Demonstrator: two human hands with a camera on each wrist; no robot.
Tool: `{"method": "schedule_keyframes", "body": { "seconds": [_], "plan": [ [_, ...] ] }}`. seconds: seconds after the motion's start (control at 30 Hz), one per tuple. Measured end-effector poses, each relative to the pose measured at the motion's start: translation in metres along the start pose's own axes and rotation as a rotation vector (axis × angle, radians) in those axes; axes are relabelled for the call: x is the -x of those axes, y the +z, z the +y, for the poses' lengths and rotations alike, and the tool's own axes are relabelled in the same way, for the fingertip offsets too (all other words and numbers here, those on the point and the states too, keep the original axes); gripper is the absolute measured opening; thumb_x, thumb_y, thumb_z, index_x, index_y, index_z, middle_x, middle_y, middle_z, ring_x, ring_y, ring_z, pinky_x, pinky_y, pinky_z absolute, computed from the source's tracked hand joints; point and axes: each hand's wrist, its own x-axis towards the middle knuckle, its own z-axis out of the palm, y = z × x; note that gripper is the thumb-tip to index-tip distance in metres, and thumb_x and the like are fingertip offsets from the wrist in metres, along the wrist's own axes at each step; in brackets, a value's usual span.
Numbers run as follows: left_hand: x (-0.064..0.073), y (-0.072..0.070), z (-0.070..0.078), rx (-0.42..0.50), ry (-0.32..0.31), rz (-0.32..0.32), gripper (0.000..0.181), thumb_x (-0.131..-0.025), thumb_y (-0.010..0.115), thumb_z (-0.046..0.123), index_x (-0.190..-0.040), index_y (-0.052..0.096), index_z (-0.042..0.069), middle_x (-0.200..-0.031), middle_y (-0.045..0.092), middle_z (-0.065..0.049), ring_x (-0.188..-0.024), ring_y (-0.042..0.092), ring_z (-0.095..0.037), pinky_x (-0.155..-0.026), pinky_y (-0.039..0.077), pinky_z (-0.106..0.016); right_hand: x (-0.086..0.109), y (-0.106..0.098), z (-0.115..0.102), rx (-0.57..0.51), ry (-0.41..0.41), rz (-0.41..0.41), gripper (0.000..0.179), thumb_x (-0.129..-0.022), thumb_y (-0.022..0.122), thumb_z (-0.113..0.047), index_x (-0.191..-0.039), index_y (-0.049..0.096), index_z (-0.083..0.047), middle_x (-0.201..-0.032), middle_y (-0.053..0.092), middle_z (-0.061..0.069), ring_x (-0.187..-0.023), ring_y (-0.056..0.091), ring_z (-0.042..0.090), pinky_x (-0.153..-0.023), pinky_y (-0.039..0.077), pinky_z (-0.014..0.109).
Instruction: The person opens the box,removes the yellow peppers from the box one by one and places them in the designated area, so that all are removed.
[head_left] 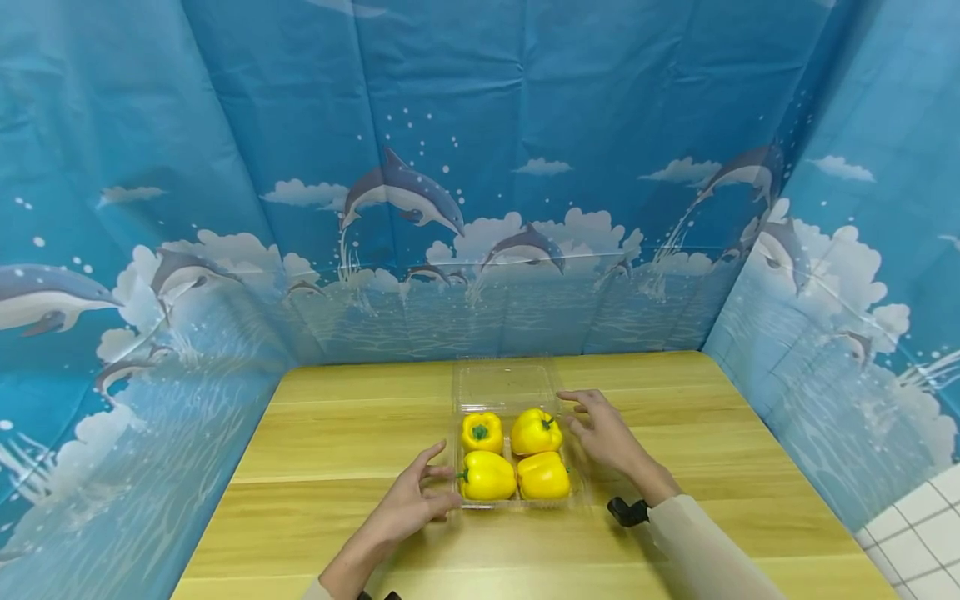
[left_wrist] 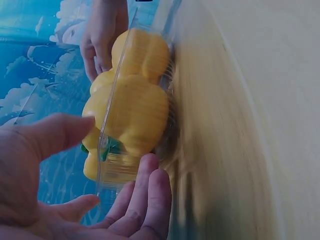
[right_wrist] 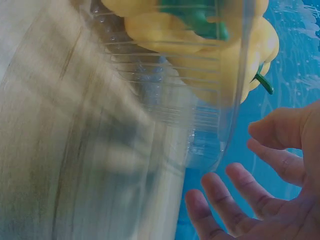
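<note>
A clear plastic clamshell box (head_left: 517, 505) sits on the table with its lid (head_left: 504, 385) folded back toward the wall. Inside it are several yellow bell peppers (head_left: 487, 477) in two rows, with green stems. My left hand (head_left: 411, 500) is at the box's left side, fingers spread and fingertips right by the wall; in the left wrist view the thumb (left_wrist: 65, 132) is near the rim. On the other side my right hand (head_left: 607, 433) has its fingers extended beside the box's back right corner. In the right wrist view its fingertips (right_wrist: 210, 182) are close to the clear wall.
The wood-grain table (head_left: 337, 450) reaches back to a blue curtain (head_left: 480, 167) printed with dolphins and clouds, which also hangs on both sides. White tiles (head_left: 918, 525) show at the lower right. A black strap piece (head_left: 628, 512) is on the right wrist.
</note>
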Motion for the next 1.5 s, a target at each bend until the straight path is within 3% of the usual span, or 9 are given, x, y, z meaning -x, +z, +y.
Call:
{"method": "schedule_keyframes", "body": {
  "seconds": [0.33,0.47,0.6,0.73,0.9,1.03,1.5],
  "plan": [
    [-0.014,0.009,0.002,-0.142,0.100,0.019,0.127,-0.092,0.101,0.020,-0.188,0.018,0.011,-0.179,0.043,-0.034,-0.150,0.062,-0.055,-0.114,0.066,-0.062,0.002,-0.004,-0.014,0.078,-0.042,0.025,0.048,-0.117,0.068,-0.006,-0.165,0.065,-0.009,-0.163,0.060,0.029,-0.141,0.067,0.050,-0.109,0.064,0.068],
    [-0.020,0.011,0.002,-0.202,0.113,0.017,0.133,-0.091,0.103,0.028,-0.189,0.014,0.013,-0.180,0.041,-0.033,-0.153,0.059,-0.058,-0.112,0.066,-0.064,0.002,-0.005,-0.022,0.091,-0.097,-0.017,0.049,-0.115,0.070,-0.004,-0.164,0.066,-0.010,-0.161,0.063,0.025,-0.139,0.068,0.047,-0.107,0.065,0.065],
    [-0.028,0.013,0.001,-0.267,0.113,0.027,0.140,-0.089,0.105,0.036,-0.189,0.010,0.012,-0.181,0.041,-0.034,-0.156,0.056,-0.057,-0.119,0.060,-0.071,0.002,-0.005,-0.028,0.072,-0.128,-0.082,0.050,-0.115,0.068,-0.004,-0.164,0.065,-0.011,-0.161,0.063,0.023,-0.142,0.066,0.050,-0.110,0.063,0.067],
    [-0.037,0.016,0.000,-0.338,0.125,0.039,0.148,-0.085,0.106,0.046,-0.190,0.006,0.014,-0.183,0.036,-0.033,-0.161,0.053,-0.055,-0.127,0.052,-0.074,0.003,-0.007,-0.034,0.080,-0.107,-0.117,0.050,-0.118,0.070,-0.021,-0.167,0.062,-0.014,-0.161,0.062,0.021,-0.144,0.065,0.049,-0.114,0.061,0.071],
    [-0.044,0.018,0.000,-0.409,0.126,0.044,0.155,-0.082,0.106,0.055,-0.190,0.002,0.017,-0.190,0.023,-0.031,-0.169,0.042,-0.056,-0.132,0.043,-0.080,0.003,-0.007,-0.040,0.127,-0.070,-0.154,0.067,-0.113,0.076,-0.052,-0.170,0.061,-0.020,-0.165,0.060,0.022,-0.142,0.066,0.044,-0.112,0.061,0.070],
    [-0.045,0.018,-0.001,-0.432,0.112,0.033,0.156,-0.081,0.105,0.058,-0.190,0.001,0.016,-0.191,0.022,-0.029,-0.172,0.037,-0.055,-0.134,0.039,-0.081,0.001,-0.003,-0.044,0.162,-0.057,-0.168,0.074,-0.109,0.080,-0.057,-0.171,0.060,-0.021,-0.164,0.062,0.021,-0.142,0.067,0.042,-0.112,0.062,0.069],
    [-0.043,0.019,-0.002,-0.432,0.098,0.037,0.153,-0.083,0.104,0.058,-0.190,0.002,0.018,-0.191,0.027,-0.025,-0.173,0.039,-0.053,-0.135,0.040,-0.080,-0.004,0.005,-0.046,0.184,-0.041,-0.170,0.074,-0.103,0.090,-0.048,-0.166,0.066,-0.017,-0.146,0.069,0.018,-0.123,0.069,0.031,-0.101,0.064,0.058]
  ]
}}
